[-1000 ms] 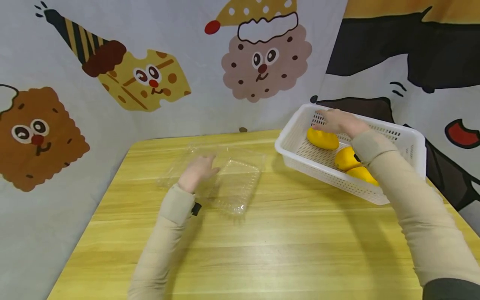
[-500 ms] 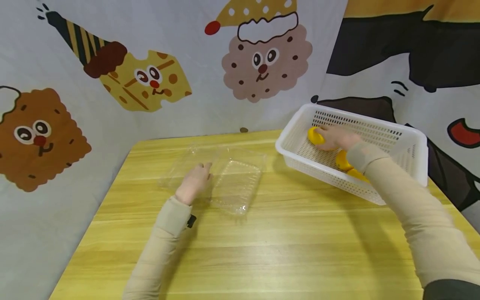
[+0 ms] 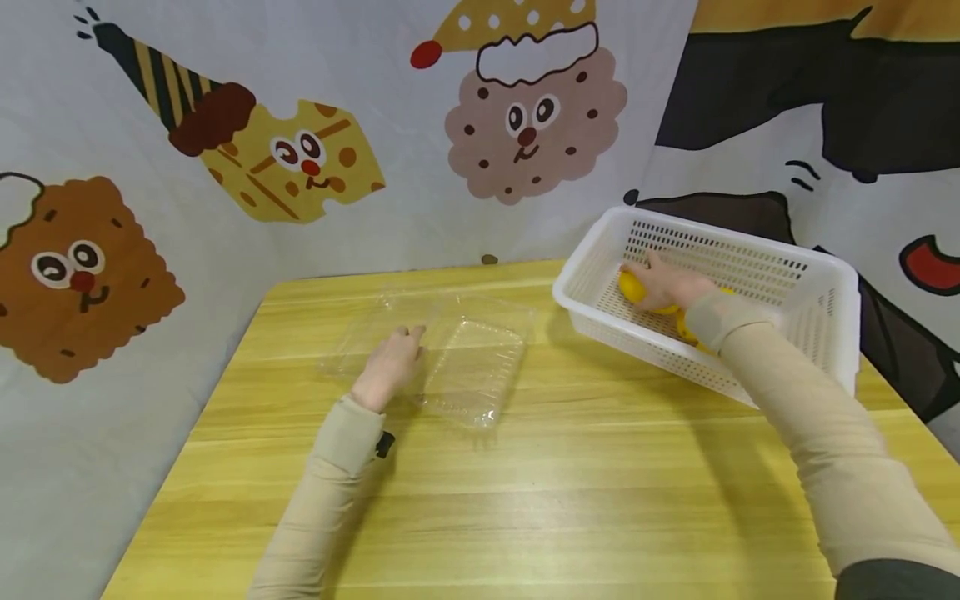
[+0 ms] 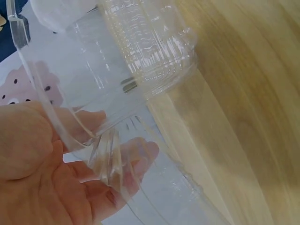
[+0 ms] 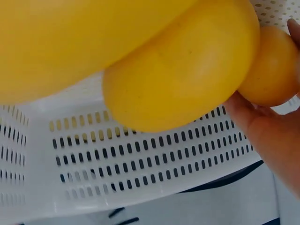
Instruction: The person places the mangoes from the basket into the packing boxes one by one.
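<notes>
A clear plastic clamshell box (image 3: 480,362) lies spread out, lid and tray, on the table. My left hand (image 3: 388,367) holds it near the middle fold; in the left wrist view the thumb and fingers (image 4: 145,152) show through the plastic on either side of the ridged hinge. Inside the white basket, my right hand (image 3: 666,282) grips the far-left yellow mango (image 3: 631,287), its fingers around the fruit. That mango (image 5: 271,68) is partly cut off in the right wrist view. Nearer the camera lie two more mangoes (image 5: 183,70), mostly covered by my right arm in the head view.
The white perforated basket (image 3: 637,337) stands at the table's back right, with raised walls around the mangoes. A wooden-patterned table (image 3: 525,500) stretches across the front. Behind it hangs a cloth (image 3: 375,242) printed with cartoon snacks.
My right hand has lowered into the basket and closed around the far-left mango, which now sits slightly turned under the palm. My left hand shifted slightly down and left, staying at the box's fold.
</notes>
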The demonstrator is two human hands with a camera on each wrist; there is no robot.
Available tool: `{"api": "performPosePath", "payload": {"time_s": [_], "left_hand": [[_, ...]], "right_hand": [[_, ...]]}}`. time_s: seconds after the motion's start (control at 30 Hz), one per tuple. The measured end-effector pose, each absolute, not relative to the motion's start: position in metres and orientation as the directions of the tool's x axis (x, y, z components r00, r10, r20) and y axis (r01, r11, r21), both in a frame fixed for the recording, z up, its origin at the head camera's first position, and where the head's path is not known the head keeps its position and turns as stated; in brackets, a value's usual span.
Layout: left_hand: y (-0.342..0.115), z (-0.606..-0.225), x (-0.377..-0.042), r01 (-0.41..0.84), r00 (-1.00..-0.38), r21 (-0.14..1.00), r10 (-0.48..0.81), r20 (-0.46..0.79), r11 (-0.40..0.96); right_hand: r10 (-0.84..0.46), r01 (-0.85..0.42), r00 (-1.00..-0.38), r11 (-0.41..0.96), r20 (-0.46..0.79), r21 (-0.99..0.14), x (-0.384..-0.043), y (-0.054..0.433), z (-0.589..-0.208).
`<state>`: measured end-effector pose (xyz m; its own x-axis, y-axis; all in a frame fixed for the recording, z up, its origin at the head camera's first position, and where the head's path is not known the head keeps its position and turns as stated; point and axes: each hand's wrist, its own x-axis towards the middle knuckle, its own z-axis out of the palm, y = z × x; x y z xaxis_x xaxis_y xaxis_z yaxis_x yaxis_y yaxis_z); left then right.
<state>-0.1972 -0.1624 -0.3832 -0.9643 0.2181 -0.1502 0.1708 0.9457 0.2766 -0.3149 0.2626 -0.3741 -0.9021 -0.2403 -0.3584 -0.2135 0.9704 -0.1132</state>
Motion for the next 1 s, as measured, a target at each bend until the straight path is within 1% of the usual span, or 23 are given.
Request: {"api": "performPosePath", "payload": {"time_s": [0.17, 0.23, 0.33, 0.5, 0.57, 0.73, 0.9, 1.0], "left_hand": [[-0.162, -0.382, -0.198, 0.176, -0.966, 0.271, 0.219, -0.139, 0.946], [-0.162, -0.382, -0.198, 0.18, -0.965, 0.269, 0.222, -0.136, 0.946], [-0.162, -0.383, -0.198, 0.183, -0.964, 0.274, 0.227, -0.138, 0.944], [-0.162, -0.382, -0.197, 0.173, -0.965, 0.285, 0.22, -0.141, 0.943], [-0.162, -0.382, -0.197, 0.167, -0.966, 0.287, 0.215, -0.143, 0.943], [-0.162, -0.383, -0.197, 0.165, -0.966, 0.289, 0.214, -0.145, 0.943], [-0.162, -0.383, -0.196, 0.177, -0.966, 0.293, 0.223, -0.132, 0.94], [-0.162, -0.383, -0.196, 0.188, -0.964, 0.291, 0.232, -0.127, 0.938]], "right_hand": [[-0.265, -0.262, -0.886, 0.963, -0.38, -0.062, -0.314, 0.262, -0.374], [-0.271, -0.27, -0.884, 0.961, -0.382, -0.057, -0.314, 0.261, -0.373], [-0.268, -0.268, -0.888, 0.962, -0.375, -0.053, -0.314, 0.26, -0.371], [-0.269, -0.275, -0.906, 0.961, -0.326, -0.028, -0.313, 0.258, -0.361], [-0.268, -0.269, -0.912, 0.962, -0.309, -0.039, -0.313, 0.256, -0.354], [-0.262, -0.236, -0.925, 0.964, -0.274, -0.126, -0.312, 0.245, -0.335], [-0.263, -0.228, -0.949, 0.954, -0.174, -0.196, -0.305, 0.223, -0.316], [-0.274, -0.246, -0.954, 0.947, -0.121, -0.209, -0.299, 0.205, -0.306]]}}
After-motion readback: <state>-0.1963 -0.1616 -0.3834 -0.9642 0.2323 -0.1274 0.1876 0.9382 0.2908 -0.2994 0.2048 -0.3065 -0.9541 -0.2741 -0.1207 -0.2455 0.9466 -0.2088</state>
